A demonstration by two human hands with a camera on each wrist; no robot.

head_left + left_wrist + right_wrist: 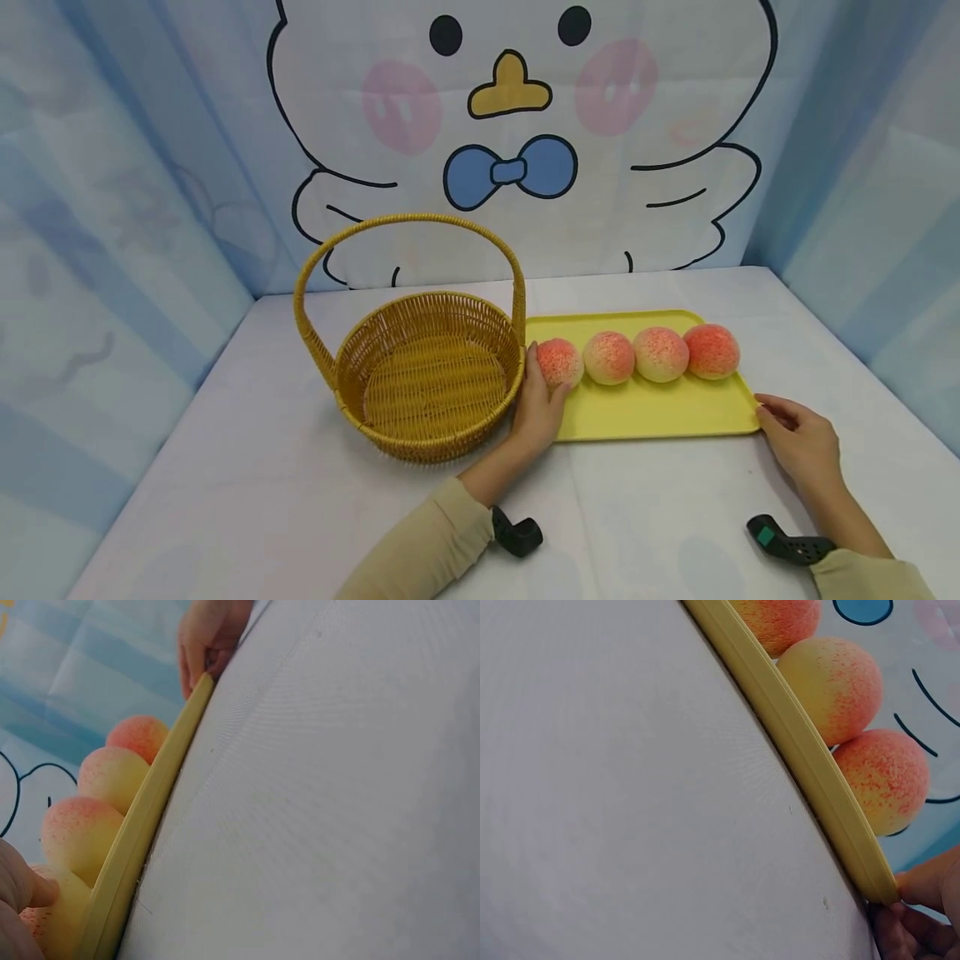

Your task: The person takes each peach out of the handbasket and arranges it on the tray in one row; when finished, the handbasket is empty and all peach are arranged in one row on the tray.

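Observation:
A yellow tray point(652, 417) lies on the table with several pink-and-yellow peaches in a row along it. My left hand point(542, 408) is around the leftmost peach point(560, 360), between the tray's left end and the basket. In the left wrist view the thumb point(43, 891) lies against that peach; the other fingers are mostly hidden. At the tray's right end my right hand point(806, 442) pinches the rim near the front corner, thumb above and fingers below, as the right wrist view shows. Nearest to it sits the rightmost peach point(712, 351), redder than its neighbours.
Left of the tray stands a round wicker basket point(431, 446) with a tall arched handle point(408, 218); nothing lies inside it. Its right side is close to my left hand. Behind the white table point(262, 517) hangs a printed cloth point(510, 233), with more cloth at both sides.

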